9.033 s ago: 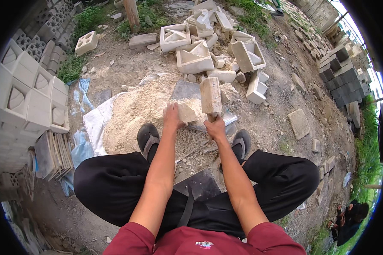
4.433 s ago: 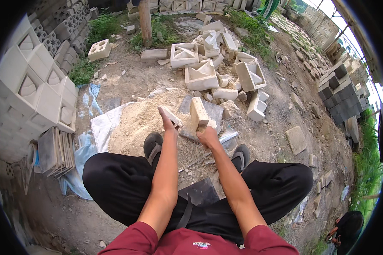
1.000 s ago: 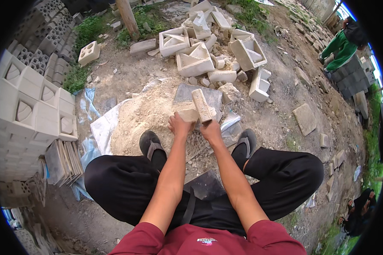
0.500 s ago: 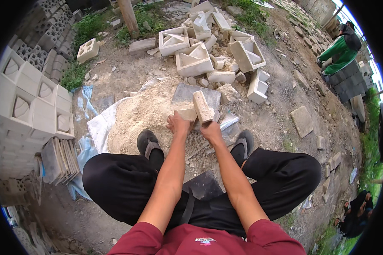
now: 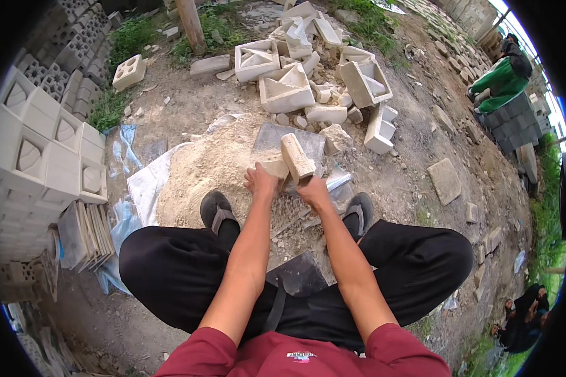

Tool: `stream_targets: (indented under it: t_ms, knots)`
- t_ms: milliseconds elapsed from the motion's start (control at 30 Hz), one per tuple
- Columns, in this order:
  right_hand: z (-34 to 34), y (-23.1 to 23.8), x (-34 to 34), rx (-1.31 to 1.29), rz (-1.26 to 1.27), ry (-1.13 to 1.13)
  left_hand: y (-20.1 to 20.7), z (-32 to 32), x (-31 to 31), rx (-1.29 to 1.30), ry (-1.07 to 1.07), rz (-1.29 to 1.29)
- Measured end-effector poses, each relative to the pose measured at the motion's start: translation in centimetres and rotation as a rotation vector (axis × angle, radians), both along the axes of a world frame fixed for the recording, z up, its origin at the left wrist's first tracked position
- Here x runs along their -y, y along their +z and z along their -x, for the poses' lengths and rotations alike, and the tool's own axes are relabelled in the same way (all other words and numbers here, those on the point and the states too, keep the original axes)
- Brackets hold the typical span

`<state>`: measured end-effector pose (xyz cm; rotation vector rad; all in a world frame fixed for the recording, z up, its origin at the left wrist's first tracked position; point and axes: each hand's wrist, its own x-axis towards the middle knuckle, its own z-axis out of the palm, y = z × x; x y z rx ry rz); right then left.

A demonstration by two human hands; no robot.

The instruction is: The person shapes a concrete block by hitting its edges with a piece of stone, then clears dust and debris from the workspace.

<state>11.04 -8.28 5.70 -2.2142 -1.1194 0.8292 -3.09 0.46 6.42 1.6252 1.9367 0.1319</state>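
- Dusty ground (image 5: 409, 188) strewn with grit spreads under me, pale blocks (image 5: 66, 154) stacked on my left.
- Part of the work looks done: a broad heap (image 5: 198, 166) of crumbs and powder already lies over a white sheet (image 5: 146, 185).
- Plenty seems left: the chunk (image 5: 275, 166) is in one piece, and beyond the dark slab (image 5: 270, 135) a pile (image 5: 287, 91) of broken casts waits untouched.
- That chunk sits between my feet, at the slab's near left edge; whether it rests on it, I cannot tell.
- My left hand (image 5: 264, 181) has its fingers half curled, gripping the chunk's near side.
- My right hand (image 5: 313, 190) has its fingers wrapped closely round the mallet's handle, mostly hidden; the mallet (image 5: 297, 156) leans just beside the chunk, contact unclear.
- Mallet head: oblong, seemingly wood, square-edged, dusted pale.
- Chunk: cream, flat-faced, apparently chalky and brittle.
- Heap: loose and sandy, with coarser bits toward me.
- Slab: flat, dark grey, powdered over.
- Pile: boxy frames with slanting inner ribs, jagged where snapped.
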Motion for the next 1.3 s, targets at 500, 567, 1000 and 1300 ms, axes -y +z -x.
stream_targets:
  t_ms: [500, 567, 1000, 1300]
  knots:
    - [-0.6, -1.1, -0.7, 0.03, 0.032, 0.001, 0.0, -0.4, 0.4, -0.037, -0.039, 0.01]
    - [-0.6, -0.5, -1.1, 0.025, -0.193, -0.055, 0.3, -0.6, 0.2, -0.034, -0.034, -0.002]
    - [0.1, 1.6, -0.5, -0.075, -0.169, -0.071, 0.3, 0.2, 0.6, -0.02, -0.04, -0.007]
    - [0.9, -3.2, 0.8, 0.098, -0.116, -0.089, 0.9, -0.8, 0.5, 0.012, -0.013, 0.006]
